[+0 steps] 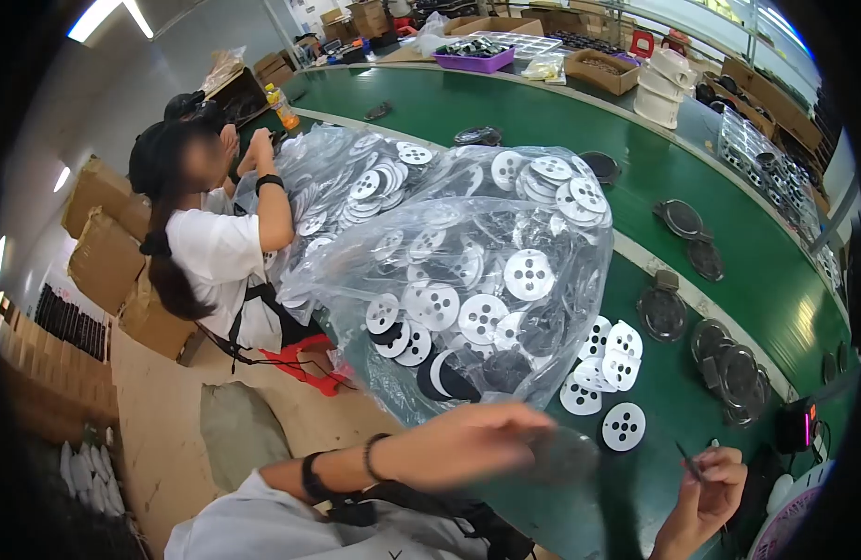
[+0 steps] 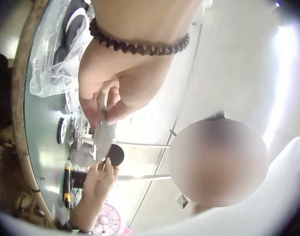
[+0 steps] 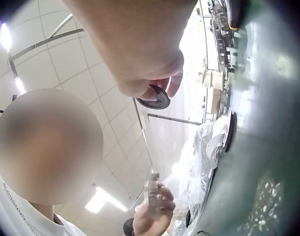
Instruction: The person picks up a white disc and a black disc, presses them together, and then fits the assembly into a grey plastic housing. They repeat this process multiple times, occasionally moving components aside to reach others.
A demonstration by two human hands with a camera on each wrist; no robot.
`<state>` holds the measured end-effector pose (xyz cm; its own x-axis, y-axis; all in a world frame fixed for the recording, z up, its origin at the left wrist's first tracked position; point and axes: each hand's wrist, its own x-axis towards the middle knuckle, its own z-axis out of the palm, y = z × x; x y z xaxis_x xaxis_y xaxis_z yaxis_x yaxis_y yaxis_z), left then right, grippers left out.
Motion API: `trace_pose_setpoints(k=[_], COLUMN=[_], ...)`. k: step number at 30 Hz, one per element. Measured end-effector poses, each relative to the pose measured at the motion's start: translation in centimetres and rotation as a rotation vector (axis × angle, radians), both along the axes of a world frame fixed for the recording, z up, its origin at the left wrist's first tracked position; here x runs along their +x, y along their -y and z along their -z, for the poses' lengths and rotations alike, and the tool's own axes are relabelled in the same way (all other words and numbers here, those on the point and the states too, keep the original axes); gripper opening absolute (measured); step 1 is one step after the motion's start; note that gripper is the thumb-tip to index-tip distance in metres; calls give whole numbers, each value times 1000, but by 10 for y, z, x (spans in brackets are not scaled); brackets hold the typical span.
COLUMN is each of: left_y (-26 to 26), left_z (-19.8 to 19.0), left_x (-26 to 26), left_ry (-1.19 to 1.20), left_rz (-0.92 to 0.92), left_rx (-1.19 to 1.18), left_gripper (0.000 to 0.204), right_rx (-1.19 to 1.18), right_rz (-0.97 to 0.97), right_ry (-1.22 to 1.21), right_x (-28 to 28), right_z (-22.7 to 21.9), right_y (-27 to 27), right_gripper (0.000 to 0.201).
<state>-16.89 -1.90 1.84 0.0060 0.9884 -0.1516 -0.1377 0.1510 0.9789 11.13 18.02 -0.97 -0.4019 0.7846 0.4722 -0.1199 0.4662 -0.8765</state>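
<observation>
My left hand [image 1: 472, 446] pinches a see-through greyish case-like piece [image 1: 563, 455], blurred in the head view. Seen from the left wrist, that piece [image 2: 105, 136] hangs edge-on between thumb and fingers. My right hand [image 1: 709, 497] holds a thin black disc [image 1: 689, 461] between thumb and fingers, raised over the green table. In the right wrist view the black disc [image 3: 156, 98] is tilted, its near rim showing. The hands are apart. Close by on the table lies a white disc with several dark holes [image 1: 624, 427], beside a small pile of similar white discs [image 1: 599, 364].
Large clear plastic bags [image 1: 449, 252] full of white discs cover the left of the table. Dark round cases [image 1: 734, 369] lie along the right. Another person [image 1: 216, 215] works at the left. A pink fan [image 1: 795, 523] and a yellow-black cutter [image 2: 67, 187] are near my right hand.
</observation>
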Motion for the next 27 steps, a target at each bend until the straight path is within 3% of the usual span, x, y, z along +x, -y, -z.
trace_pose_setpoints(k=[2,4,6,9,13,15,18,20,22,24,26,27], left_y=[-36,-73,-113,-149,-159,-156,-147,-146,-147,-148,-143,-141], left_z=[4,5,13,14,15,24,40,27,17,21,29,21], left_x=[8,12,21,28,39,33,26,26,33,35,27,29], left_ry=[-173,-276,-188,-227,14,85,166,149,83,48,-17,-158], left_rz=[-154,-139,-183,-79,-18,11,130,169,43,34,-7,-39], left_rx=[215,305,426,438,196,171,197,194,166,188,220,222], left_gripper=[33,32,30,29,34,37,48,55,54,53,52,48], right_rx=[35,-16,217,65,33,103,22,-7,-59,-113,-88,7], right_rz=[-87,-105,-181,-255,-206,-76,45,0,-19,-12,24,44], right_ry=[-69,-93,-29,-71,49,133,176,196,172,101,146,178], right_x=[-10,-7,5,-3,2,-1,-15,-13,-13,-14,-12,-12], right_z=[-17,-10,12,-17,-12,-4,-15,-16,-19,-17,-15,-15], right_y=[6,5,-9,0,-1,2,9,3,0,3,5,4], right_gripper=[22,22,32,19,14,26,14,25,26,30,32,32])
